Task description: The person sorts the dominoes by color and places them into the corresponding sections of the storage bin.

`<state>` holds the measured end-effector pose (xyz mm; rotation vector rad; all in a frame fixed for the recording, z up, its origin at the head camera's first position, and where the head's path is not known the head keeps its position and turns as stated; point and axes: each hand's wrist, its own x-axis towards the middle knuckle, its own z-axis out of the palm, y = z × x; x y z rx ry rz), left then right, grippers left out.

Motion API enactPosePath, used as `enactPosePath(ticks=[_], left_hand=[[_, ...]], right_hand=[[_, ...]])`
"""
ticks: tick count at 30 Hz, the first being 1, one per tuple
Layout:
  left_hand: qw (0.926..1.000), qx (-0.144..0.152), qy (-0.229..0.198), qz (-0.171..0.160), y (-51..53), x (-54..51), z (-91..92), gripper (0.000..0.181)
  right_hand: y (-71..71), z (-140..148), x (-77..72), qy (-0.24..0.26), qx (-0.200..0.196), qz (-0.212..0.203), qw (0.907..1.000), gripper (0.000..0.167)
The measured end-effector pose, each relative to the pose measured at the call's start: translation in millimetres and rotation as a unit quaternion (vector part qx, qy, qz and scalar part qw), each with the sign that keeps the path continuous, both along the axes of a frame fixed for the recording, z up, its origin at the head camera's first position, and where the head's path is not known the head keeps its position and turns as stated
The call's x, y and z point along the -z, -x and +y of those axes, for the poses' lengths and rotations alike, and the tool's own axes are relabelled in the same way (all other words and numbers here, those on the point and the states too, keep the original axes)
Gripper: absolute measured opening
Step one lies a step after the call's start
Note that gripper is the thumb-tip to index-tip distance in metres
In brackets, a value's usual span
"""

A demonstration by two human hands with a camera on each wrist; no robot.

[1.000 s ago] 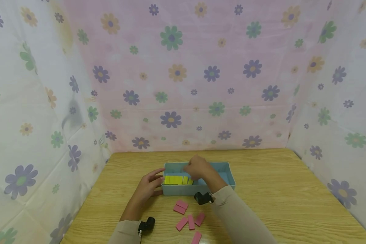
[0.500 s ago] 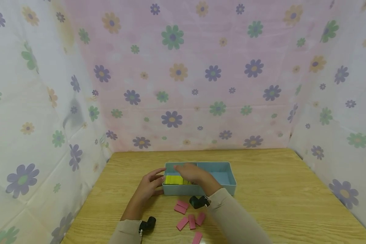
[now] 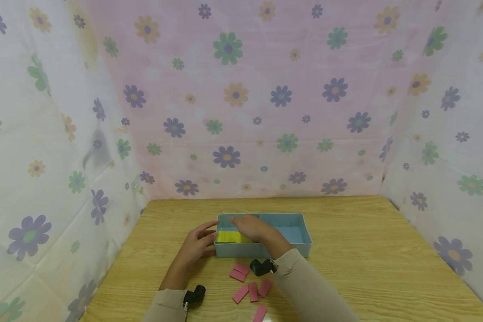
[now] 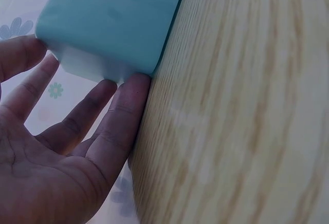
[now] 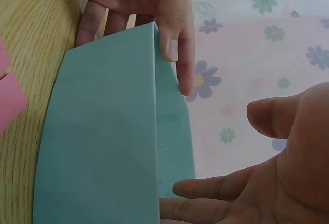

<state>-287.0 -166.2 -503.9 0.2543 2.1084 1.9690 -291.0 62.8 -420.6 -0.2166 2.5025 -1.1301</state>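
A light blue open-topped box (image 3: 265, 250) with a divider stands on the wooden table. In its left compartment yellow domino-like blocks (image 3: 229, 237) line up along the front wall. My left hand (image 3: 195, 246) touches the box's left end with spread fingers, as the left wrist view of the hand (image 4: 61, 152) also shows. My right hand (image 3: 257, 228) reaches into the left compartment, over the right end of the yellow row. In the right wrist view the right hand's (image 5: 288, 167) fingers are extended, thumb apart, and fingertips dip inside the box. What those fingertips touch is hidden.
Several pink blocks (image 3: 252, 291) lie scattered on the table (image 3: 366, 259) in front of the box. The box's right compartment (image 3: 287, 232) shows a bare floor. Flowered cloth (image 3: 261, 112) hangs behind and at both sides.
My right hand has moved left and lower into the left compartment. The separated, leaning yellow blocks at the row's right end now look closer together. My left hand stays in place.
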Motion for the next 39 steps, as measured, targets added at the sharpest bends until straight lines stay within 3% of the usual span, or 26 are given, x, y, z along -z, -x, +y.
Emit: enactPosePath(ticks=[6,26,30,35,39], left_hand=[[1.0,-0.003,0.003,0.0,-0.1,0.9,-1.1,0.049],[0.9999,-0.01,0.006,0.0,1.0,-0.5,-1.9,0.048],[0.9999,-0.011,0.007,-0.002,0.6,-0.6,-2.4,0.048],[1.0,-0.008,0.004,-0.002,1.7,1.6,-2.4,0.048],[1.0,-0.009,0.0,-0.004,2.7,1.7,-0.5,0.048]], right_hand=[[-3.3,-0.6,1.3,-0.015,-0.008,0.026,0.9995,0.072],[-2.1,-2.7,6.5,-0.026,0.005,0.043,0.9987,0.066],[-4.2,-4.1,6.5,-0.019,0.011,0.036,0.9991,0.059],[-6.1,0.8,7.6,0.003,0.029,0.052,0.9982,0.07],[-5.9,15.4,4.8,0.054,0.05,0.098,0.9924,0.067]])
